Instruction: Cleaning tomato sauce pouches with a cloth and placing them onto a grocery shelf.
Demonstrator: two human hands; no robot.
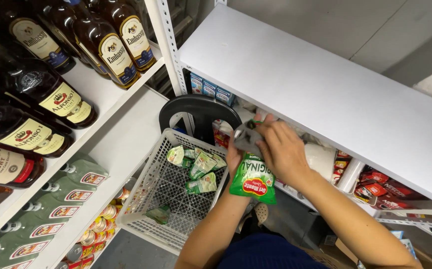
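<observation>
My left hand (234, 155) and my right hand (282, 149) together hold a green sauce pouch (252, 180) with a red label, just above the right edge of a white plastic basket (146, 192). The right hand pinches the pouch's top with a small grey object at the fingertips; the left hand is mostly hidden behind the pouch. Several smaller green pouches (200, 167) lie inside the basket.
Dark liquor bottles (51, 94) fill white shelves at left, with green-wrapped bottles (61, 199) and cans (94, 234) below. A white shelf board (325, 84) spans the right, with red packets (375, 192) and small blue boxes (208, 88) under it. The basket's black handle (198, 107) stands upright.
</observation>
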